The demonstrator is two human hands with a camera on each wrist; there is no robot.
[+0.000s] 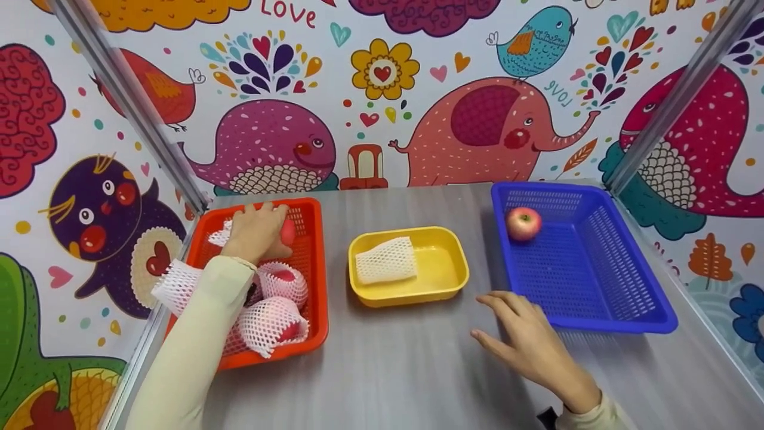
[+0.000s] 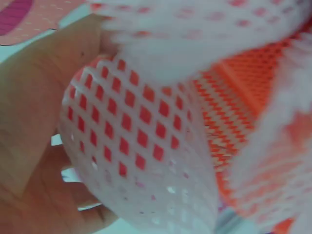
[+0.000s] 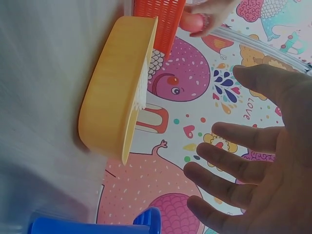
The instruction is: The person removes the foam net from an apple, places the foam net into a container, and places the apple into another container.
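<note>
Over the back of the red basket [image 1: 323, 280], my left hand [image 1: 255, 232] grips an apple [image 1: 288, 233] from above. The left wrist view shows a white foam net [image 2: 131, 131] around this apple. Below the hand, several more apples in foam nets [image 1: 274, 325] lie in the basket. My right hand [image 1: 525, 340] holds nothing, its fingers spread above the table in front of the blue basket [image 1: 588, 325]. In the right wrist view its fingers [image 3: 234, 161] are apart and loosely straight.
Between the baskets stands a yellow tub [image 1: 439, 272] with an empty foam net [image 1: 387, 261] lying in its left half. One bare apple [image 1: 524, 224] sits in the back left corner of the blue basket. Patterned walls with metal corner posts [image 1: 671, 98] enclose the grey table [image 1: 382, 370].
</note>
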